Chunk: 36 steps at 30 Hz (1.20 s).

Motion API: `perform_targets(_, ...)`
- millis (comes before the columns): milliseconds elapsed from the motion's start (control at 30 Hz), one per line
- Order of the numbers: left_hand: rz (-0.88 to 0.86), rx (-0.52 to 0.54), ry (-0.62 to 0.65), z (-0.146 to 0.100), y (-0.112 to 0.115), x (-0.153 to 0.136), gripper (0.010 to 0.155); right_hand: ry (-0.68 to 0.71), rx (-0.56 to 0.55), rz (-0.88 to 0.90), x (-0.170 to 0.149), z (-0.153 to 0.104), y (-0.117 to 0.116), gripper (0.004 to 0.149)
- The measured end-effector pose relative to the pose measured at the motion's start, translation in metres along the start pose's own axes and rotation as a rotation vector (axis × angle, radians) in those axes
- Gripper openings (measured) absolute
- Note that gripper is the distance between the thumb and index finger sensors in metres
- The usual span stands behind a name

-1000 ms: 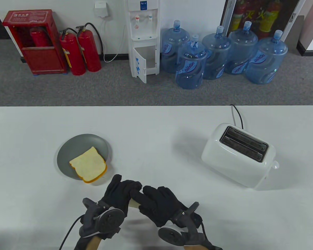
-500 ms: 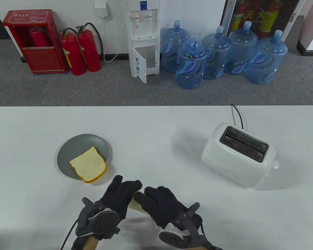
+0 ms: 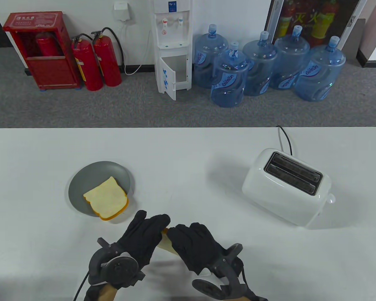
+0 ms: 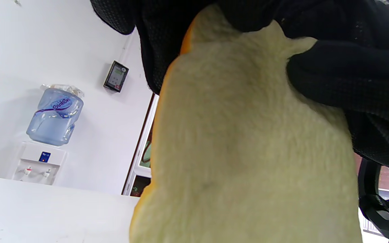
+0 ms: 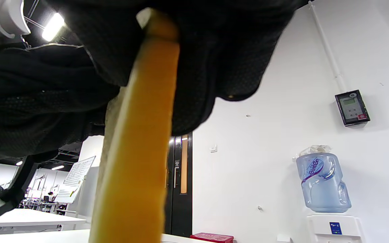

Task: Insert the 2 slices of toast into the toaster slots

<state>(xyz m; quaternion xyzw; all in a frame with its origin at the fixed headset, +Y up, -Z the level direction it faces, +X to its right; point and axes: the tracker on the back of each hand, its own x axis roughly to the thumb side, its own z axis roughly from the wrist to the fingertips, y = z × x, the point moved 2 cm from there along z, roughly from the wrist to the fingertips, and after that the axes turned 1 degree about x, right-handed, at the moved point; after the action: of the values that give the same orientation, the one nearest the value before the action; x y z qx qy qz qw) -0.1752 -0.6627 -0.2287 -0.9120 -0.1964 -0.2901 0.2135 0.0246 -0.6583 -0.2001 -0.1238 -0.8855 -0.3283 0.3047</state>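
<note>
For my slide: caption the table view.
Both hands hold one toast slice; another waits on the plate, toaster empty.

Table view looking down from overhead, both wrist views low, tilted upward, very near the same toast slice

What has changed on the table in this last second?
Very little. Both hands hold a slice of toast between them; the left hand drew slightly back, the right hand shifted its grip. The toaster, the plate and its slice stayed put.
</note>
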Motion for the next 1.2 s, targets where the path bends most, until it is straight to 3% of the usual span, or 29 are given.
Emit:
perform_targets(167, 0.071, 0.034, -0.047, -0.002, -0.005, -0.008, 0.058, 0.004, -0.001, -0.029, 0.000, 0.000, 0.000, 0.051)
perform_targets(433, 0.406, 0.004, -0.185, -0.005, -0.011, -0.026, 0.071, -0.004, -0.009, -0.028, -0.001, -0.001, 0.001, 0.050)
perform_targets(733, 0.445, -0.068, -0.428, -0.015, -0.014, -0.068, 0.073, -0.012, -0.018, -0.039, -0.003, -0.001, 0.003, 0.050)
perform_targets(1200, 0.501, -0.190, -0.547, -0.025, -0.001, -0.097, 0.076, -0.016, -0.024, -0.037, -0.004, -0.002, 0.004, 0.050)
